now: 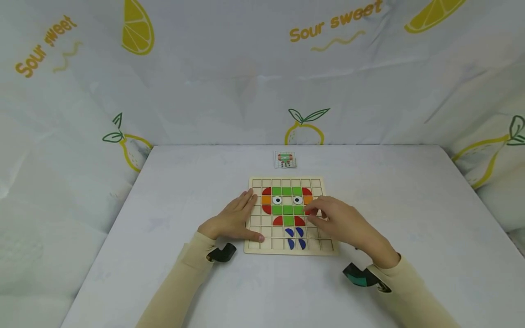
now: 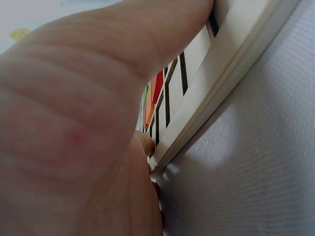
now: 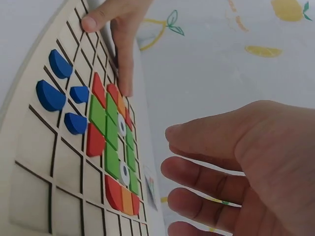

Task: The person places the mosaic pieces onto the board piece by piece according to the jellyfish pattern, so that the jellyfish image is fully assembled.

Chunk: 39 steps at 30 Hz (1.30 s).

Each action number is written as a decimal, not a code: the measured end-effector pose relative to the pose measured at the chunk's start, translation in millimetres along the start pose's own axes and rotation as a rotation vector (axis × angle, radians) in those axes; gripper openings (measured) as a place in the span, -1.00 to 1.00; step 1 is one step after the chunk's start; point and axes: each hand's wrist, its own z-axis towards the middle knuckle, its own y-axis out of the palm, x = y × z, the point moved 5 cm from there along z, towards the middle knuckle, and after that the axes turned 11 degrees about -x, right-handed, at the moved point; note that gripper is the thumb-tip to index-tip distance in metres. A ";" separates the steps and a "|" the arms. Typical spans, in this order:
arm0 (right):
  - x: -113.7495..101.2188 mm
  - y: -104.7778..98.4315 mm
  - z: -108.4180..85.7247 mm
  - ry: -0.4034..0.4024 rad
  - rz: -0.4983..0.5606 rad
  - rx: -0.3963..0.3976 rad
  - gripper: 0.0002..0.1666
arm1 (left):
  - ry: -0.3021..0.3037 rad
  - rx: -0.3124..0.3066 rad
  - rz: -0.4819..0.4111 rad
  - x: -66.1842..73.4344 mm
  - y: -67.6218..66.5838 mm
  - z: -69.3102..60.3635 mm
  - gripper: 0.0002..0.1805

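Observation:
A wooden grid board [image 1: 254, 250] holds a figure of coloured tiles. Green square tiles [image 1: 289, 220], red rounded tiles [image 1: 267, 191], orange tiles [image 1: 266, 200] and two round eye tiles [image 1: 277, 200] make up its upper part. Several blue half-round pieces [image 3: 51, 96] lie in the squares below. My left hand [image 1: 234, 218] rests on the board's left edge, fingers straight and thumb spread over the lower squares. Above the right side of the board hovers my right hand [image 1: 342, 221], near the lower right red tile. Its fingers [image 3: 189, 175] are loosely bent, with nothing visible between them.
Behind the board lies a small card [image 1: 285, 159] printed with a similar figure. The white table [image 1: 184, 182] meets lemon-printed cloth [image 1: 229, 91] at the back and sides. A dark wrist device [image 1: 361, 276] shows at my right sleeve.

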 end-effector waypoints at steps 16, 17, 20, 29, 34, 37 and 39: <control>39.5 -23.6 -45.3 0.056 0.001 0.029 -0.75 | 0.006 -0.002 0.002 -1.9 1.7 1.8 0.37; 41.3 -23.0 -47.4 0.061 0.002 0.030 -0.75 | 0.007 0.000 0.002 -2.1 1.7 1.8 0.36; 46.7 -20.7 -54.2 0.067 0.009 0.027 -0.76 | 0.008 0.002 0.001 -2.3 1.7 1.8 0.36; 68.6 -8.4 -79.3 0.091 0.020 -0.026 -0.74 | 0.010 0.003 -0.009 -0.4 1.7 2.1 0.36; 82.0 4.4 -86.8 0.115 0.052 -0.121 -0.63 | 0.009 0.008 -0.006 -0.4 1.8 1.6 0.36; 86.1 11.3 -88.3 0.108 0.046 -0.134 -0.59 | 0.009 0.010 -0.007 -0.4 1.5 1.4 0.36; 86.6 14.8 -87.8 0.112 0.020 -0.123 -0.62 | 0.011 0.013 -0.009 -0.2 1.3 1.3 0.36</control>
